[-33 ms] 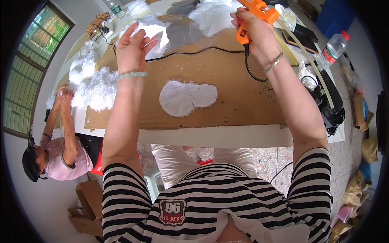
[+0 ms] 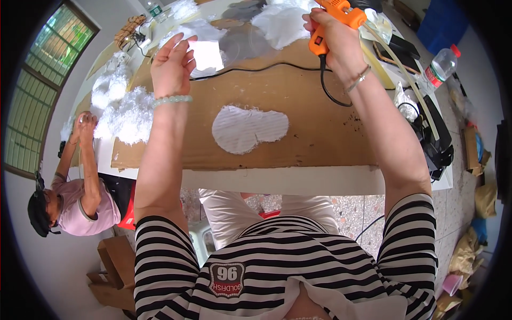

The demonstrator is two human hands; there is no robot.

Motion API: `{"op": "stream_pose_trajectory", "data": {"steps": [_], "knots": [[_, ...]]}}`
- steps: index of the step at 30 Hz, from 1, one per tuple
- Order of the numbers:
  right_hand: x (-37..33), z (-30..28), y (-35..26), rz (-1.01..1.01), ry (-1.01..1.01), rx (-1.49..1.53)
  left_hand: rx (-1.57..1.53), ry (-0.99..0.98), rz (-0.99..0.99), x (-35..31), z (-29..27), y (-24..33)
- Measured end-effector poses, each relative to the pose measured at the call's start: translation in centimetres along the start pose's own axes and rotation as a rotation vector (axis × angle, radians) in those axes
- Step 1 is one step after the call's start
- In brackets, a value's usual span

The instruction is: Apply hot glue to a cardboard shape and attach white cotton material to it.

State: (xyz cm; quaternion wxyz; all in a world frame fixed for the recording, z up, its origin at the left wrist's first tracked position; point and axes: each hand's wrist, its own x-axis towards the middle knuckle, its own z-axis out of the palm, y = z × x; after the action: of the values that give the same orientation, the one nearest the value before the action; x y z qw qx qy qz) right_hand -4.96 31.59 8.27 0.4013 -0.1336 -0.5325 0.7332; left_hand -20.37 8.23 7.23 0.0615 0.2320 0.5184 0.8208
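My right hand [image 2: 341,42] is closed around an orange hot glue gun [image 2: 319,40] above the far right of the table. A pale glue stick [image 2: 388,50] curves out from its back end, and its black cord hangs down from the handle. My left hand [image 2: 172,66] is raised at the far left with fingers loosely bent and nothing visible in them. Beside its fingertips lies a bright white sheet-like piece [image 2: 208,56]. A flat, fuzzy-edged white cut-out [image 2: 248,129], rounded and narrowing to the right, lies on the brown cardboard [image 2: 320,136] between my forearms.
White fluffy fibre [image 2: 128,117] is heaped at the left, with more fluffy white material [image 2: 282,24] at the far side. A black cord [image 2: 256,68] crosses the cardboard. A plastic bottle [image 2: 441,66] stands at the right. Another person's hands [image 2: 84,125] are at the left table edge.
The fingers of my left hand have drawn closer together and the hand has shifted slightly left. My right hand keeps its hold on the glue gun, nearly still.
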Motion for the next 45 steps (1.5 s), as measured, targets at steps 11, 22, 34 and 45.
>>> {"op": "stream_pose_trajectory", "data": {"steps": [11, 22, 34, 45], "knots": [[5.7, 5.3, 6.3, -0.533, 0.004, -0.386, 0.339, -0.009, 0.185, -4.0, -3.7, 2.2], [-3.7, 2.6, 1.0, -0.183, -0.104, -0.317, 1.148, -0.514, 1.17, -9.6, 0.7, 1.1], [-8.5, -2.7, 0.1, 0.078, -0.364, -0.216, 1.253, -0.841, 1.244, -13.2, 3.8, -2.0], [-10.6, -2.8, 1.8, 0.182, -0.541, -0.239, 1.281, -0.898, 1.09, -13.6, 3.1, -3.0]]}}
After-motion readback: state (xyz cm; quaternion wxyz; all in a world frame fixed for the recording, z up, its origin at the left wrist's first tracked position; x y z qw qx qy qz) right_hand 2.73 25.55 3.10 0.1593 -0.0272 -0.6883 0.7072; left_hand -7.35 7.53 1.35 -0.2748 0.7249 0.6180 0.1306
